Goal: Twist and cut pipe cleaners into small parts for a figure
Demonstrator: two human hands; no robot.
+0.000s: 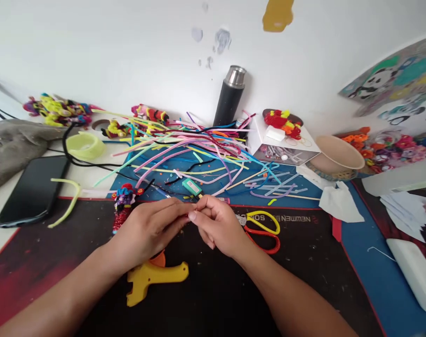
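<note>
My left hand (pixel 155 224) and my right hand (pixel 216 224) meet above the middle of the dark mat, fingertips pinched together. Between them a tiny reddish bit shows, too small and covered to name. Just left of my left hand lies a small pipe-cleaner figure (pixel 126 196) with a red head, purple body and sparkly red lower part, partly covered by that hand. Below the left wrist rests a yellow glue gun (pixel 157 275) with an orange piece. Scissors (pixel 264 229) with one yellow and one red handle lie beside my right hand.
Many coloured pipe cleaners (pixel 185 150) are heaped at the back on a blue mat. A black thermos (pixel 230 96) stands behind them. A phone (pixel 33 189) lies left; a white box (pixel 283 140), a bowl (pixel 337 157) and a crumpled tissue (pixel 340 203) are right.
</note>
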